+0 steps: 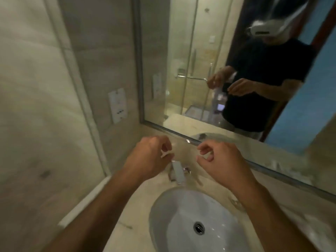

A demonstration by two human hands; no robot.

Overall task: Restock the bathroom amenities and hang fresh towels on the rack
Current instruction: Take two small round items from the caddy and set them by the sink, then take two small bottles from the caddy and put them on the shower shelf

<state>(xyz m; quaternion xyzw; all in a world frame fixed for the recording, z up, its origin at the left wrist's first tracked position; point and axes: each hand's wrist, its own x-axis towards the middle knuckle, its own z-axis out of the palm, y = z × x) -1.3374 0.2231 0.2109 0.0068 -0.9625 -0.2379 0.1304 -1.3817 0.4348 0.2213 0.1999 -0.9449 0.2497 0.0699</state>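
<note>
– Packet (167,154), where is it?
– Held up over the tap (179,172), between the two hands and above the counter (131,215). It is thin clear film, blurred, with a white edge.
– And around it, biggest first?
– A flat, glossy mirror (200,51) in a metal frame. Then pale veined stone for the counter, and a smooth white oval sink (174,211) with a round metal drain (199,227). The tap is squared chrome.
– Fingers?
– The left hand (151,157) pinches the white edge between thumb and forefinger. The right hand (223,164) has its fingers curled and its thumb near the forefinger, just beside the film. Whether it grips, I cannot tell.
</note>
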